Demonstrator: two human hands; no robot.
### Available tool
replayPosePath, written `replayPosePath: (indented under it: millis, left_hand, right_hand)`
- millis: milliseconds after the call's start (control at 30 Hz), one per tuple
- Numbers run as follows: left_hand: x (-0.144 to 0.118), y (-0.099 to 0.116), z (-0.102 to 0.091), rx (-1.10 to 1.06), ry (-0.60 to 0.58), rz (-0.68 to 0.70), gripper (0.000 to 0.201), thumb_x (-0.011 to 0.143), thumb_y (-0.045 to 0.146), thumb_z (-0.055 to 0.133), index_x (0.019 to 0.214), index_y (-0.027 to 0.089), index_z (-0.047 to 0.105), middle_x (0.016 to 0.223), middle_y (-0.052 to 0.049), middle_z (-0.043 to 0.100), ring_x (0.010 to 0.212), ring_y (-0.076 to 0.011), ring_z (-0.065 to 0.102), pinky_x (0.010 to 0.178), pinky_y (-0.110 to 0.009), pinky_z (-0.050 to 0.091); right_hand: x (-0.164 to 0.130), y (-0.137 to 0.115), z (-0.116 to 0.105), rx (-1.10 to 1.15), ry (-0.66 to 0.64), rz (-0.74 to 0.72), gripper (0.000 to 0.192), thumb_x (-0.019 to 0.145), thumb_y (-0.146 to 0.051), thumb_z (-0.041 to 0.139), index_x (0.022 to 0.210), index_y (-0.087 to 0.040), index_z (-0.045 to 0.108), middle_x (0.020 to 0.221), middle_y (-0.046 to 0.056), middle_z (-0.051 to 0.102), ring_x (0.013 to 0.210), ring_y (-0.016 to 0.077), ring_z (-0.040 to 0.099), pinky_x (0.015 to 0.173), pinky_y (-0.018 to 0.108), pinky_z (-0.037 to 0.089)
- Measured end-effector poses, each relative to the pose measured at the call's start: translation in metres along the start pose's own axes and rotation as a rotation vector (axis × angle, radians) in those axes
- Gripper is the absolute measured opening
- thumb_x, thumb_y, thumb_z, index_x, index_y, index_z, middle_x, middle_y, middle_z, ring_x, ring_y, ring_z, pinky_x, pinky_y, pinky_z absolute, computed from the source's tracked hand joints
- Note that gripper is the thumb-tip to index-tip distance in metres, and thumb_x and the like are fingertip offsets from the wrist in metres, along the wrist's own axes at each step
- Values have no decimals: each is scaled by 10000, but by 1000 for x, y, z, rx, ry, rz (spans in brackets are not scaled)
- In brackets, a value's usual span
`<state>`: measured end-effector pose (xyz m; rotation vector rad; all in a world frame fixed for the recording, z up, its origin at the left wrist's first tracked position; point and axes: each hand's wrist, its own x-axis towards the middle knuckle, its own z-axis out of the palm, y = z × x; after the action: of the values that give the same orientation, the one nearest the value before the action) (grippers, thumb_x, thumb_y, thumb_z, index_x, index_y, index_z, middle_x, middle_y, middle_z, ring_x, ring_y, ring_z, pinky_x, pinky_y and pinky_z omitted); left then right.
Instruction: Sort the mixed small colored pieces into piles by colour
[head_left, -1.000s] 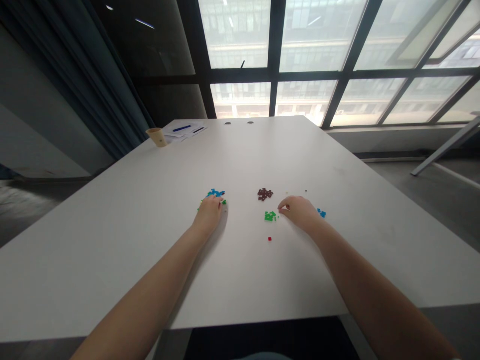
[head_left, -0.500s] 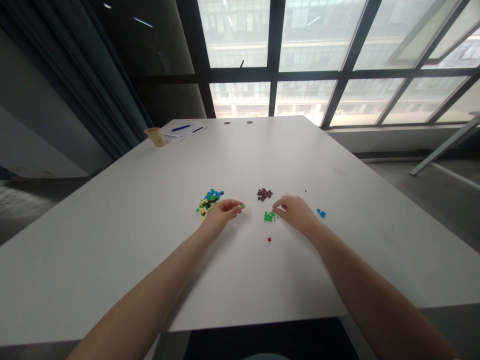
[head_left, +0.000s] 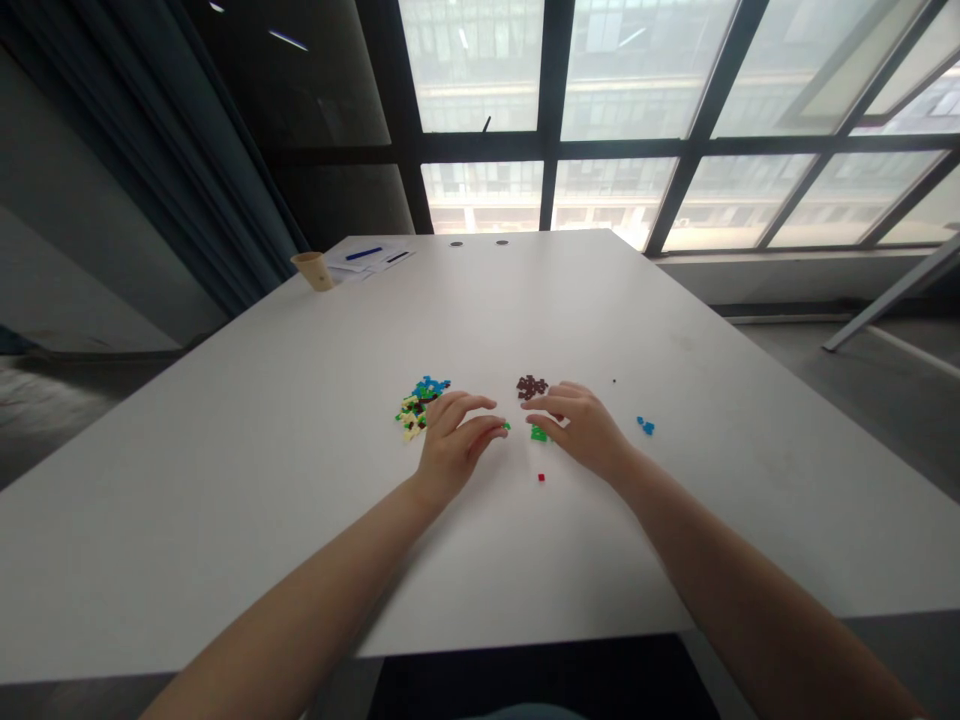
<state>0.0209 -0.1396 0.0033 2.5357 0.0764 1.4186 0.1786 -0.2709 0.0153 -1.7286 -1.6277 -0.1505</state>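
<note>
Pinching a green piece, the left hand is nearing the right hand, fingers curled over the green pile; mixed pile and brown pile are lying mid-tabletop.

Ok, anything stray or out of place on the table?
One small red piece lies alone on the white table, apart from every pile, nearer the person than the green pile by the right hand. A few blue pieces sit off right.

Counter white. Mixed pile by my left hand: blue, green, yellow. Dark brown pile; green bits; lone red piece; blue bits. Tan cup.
</note>
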Motion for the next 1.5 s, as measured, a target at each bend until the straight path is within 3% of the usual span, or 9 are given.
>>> replayPosePath:
  millis: [200, 400, 567, 633, 733, 900, 1033, 1233, 1500]
  left_hand:
    - [-3, -3, -1, 146, -43, -19, 53, 740, 321, 639, 765, 283, 667, 873, -14, 652, 904, -186, 501, 828, -342, 354]
    - [-4, -1, -1, 78, -194, -157, 135, 783, 379, 574, 780, 287, 672, 838, -19, 644, 868, -181, 514, 844, -356, 313]
    - [-3, 1, 1, 61, -215, -162, 141, 781, 379, 577, 770, 270, 665, 817, -17, 638, 822, -170, 517, 831, -348, 311]
    - [-2, -1, 2, 86, -217, -179, 147, 790, 371, 567, 768, 261, 662, 841, -22, 636, 822, -170, 516, 826, -346, 315]
    - [-1, -14, 4, 178, -251, -245, 165, 818, 345, 530, 783, 238, 650, 920, -43, 628, 869, -186, 521, 825, -361, 321]
    - [-11, -46, 6, 353, -464, -421, 207, 806, 217, 504, 973, 212, 626, 1042, -99, 598, 980, -258, 508, 806, -398, 375]
    - [-17, -58, 4, 304, -567, -441, 254, 785, 143, 445, 948, 176, 637, 992, -105, 608, 941, -247, 526, 852, -406, 396]
    - [-15, -60, 3, 180, -525, -466, 231, 756, 123, 409, 774, 163, 636, 858, -98, 608, 839, -231, 544, 832, -414, 421]
    - [-14, -59, 3, 248, -543, -448, 214, 756, 117, 402, 729, 153, 611, 808, -104, 590, 813, -232, 543, 808, -403, 427]
  right_hand:
    - [1, -8, -5, 38, -2, -48, 200, 793, -357, 584, 894, -215, 683, 704, 26, 626, 712, 138, 532, 742, 273, 400]
    - [0, -19, 1, 105, -46, -50, 228, 828, -366, 532, 922, -223, 683, 664, 18, 588, 674, 126, 502, 702, 259, 402]
    - [1, -20, 5, 142, -36, -64, 197, 836, -315, 530, 858, -207, 693, 634, 12, 574, 663, 119, 496, 688, 236, 393]
    - [2, -13, 1, 111, -48, -8, 177, 824, -301, 545, 837, -200, 690, 647, 13, 578, 674, 119, 502, 700, 236, 390]
    - [2, 6, -8, -32, -135, 205, 133, 789, -269, 579, 826, -199, 687, 671, 10, 582, 658, 117, 501, 693, 240, 382]
    - [-6, 29, -16, -279, -481, 524, 104, 720, -214, 610, 771, -207, 701, 745, 31, 617, 691, 132, 529, 631, 233, 362]
    - [-10, 26, -16, -271, -523, 537, 125, 718, -237, 614, 804, -225, 703, 764, 30, 621, 714, 137, 541, 629, 232, 364]
    - [-10, 22, -18, -225, -484, 556, 119, 711, -241, 626, 800, -223, 703, 729, 22, 611, 671, 128, 535, 617, 229, 375]
    - [-10, 21, -17, -195, -507, 550, 165, 741, -197, 562, 807, -228, 710, 716, 22, 620, 651, 122, 532, 631, 226, 381]
